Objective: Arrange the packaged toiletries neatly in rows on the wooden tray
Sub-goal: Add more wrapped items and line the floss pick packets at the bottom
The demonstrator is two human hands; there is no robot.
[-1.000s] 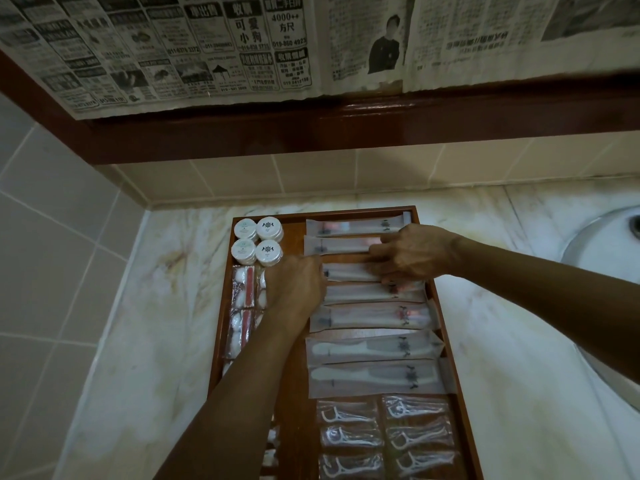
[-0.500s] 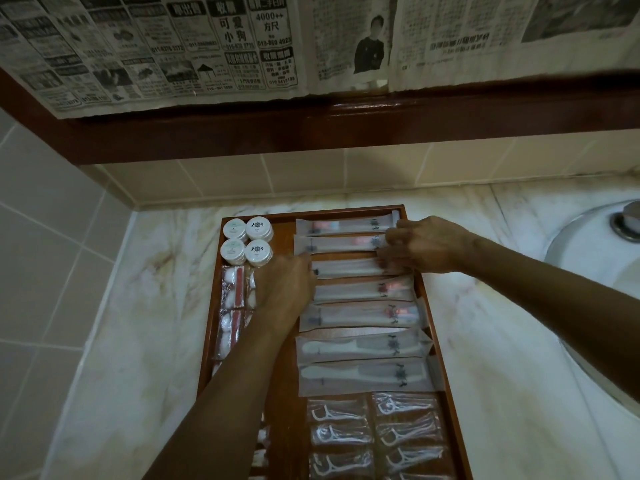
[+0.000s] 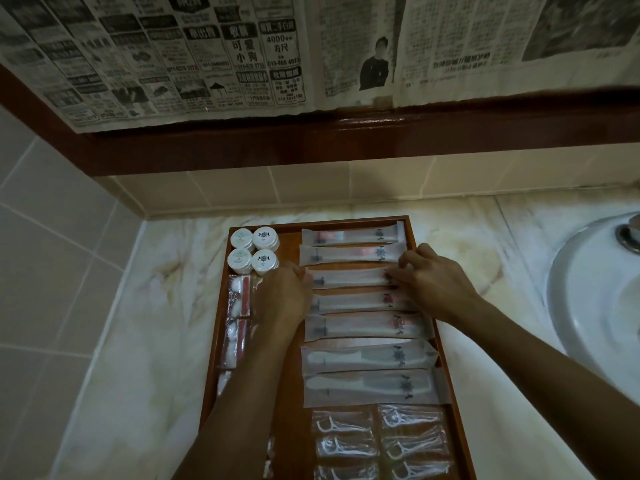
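Indoors, both hands hold one long sachet [image 3: 349,278] on a wooden tray [image 3: 420,271]: left hand [image 3: 284,296] grips one end, right hand [image 3: 433,282] pinches the other.

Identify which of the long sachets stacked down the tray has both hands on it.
The third long sachet from the back: the left hand is at its left end, the right hand at its right end. The others lie untouched.
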